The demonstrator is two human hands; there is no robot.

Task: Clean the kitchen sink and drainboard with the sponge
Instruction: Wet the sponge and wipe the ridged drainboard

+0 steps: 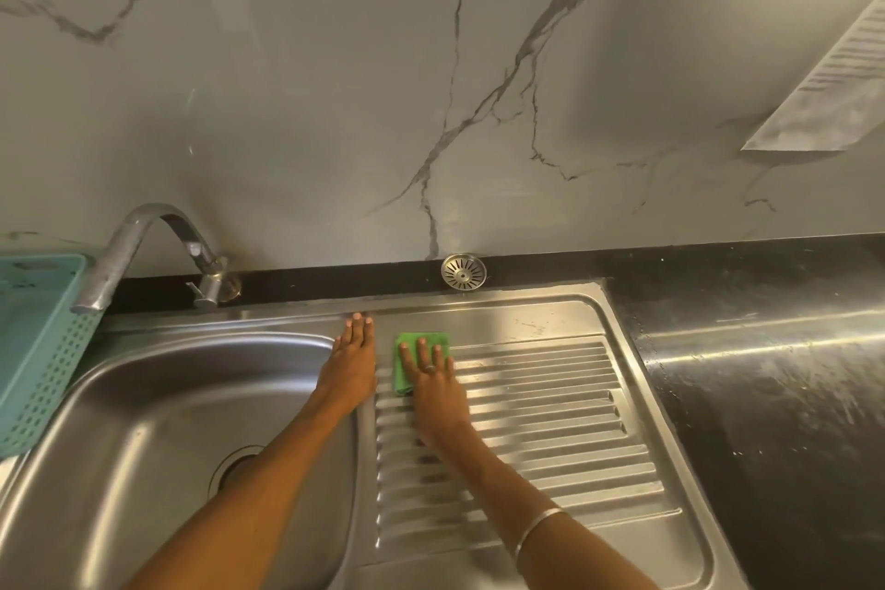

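Four R-hand fingers [421, 352] flat atop sponge [421, 345], drainboard [550, 407] far-left corner

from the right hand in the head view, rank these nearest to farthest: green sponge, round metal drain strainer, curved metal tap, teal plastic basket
1. Green sponge: directly under the right hand, on the drainboard.
2. Round metal drain strainer: just behind, on the dark counter by the wall.
3. Curved metal tap: far left, behind the sink bowl.
4. Teal plastic basket: at the left edge, beyond the tap.
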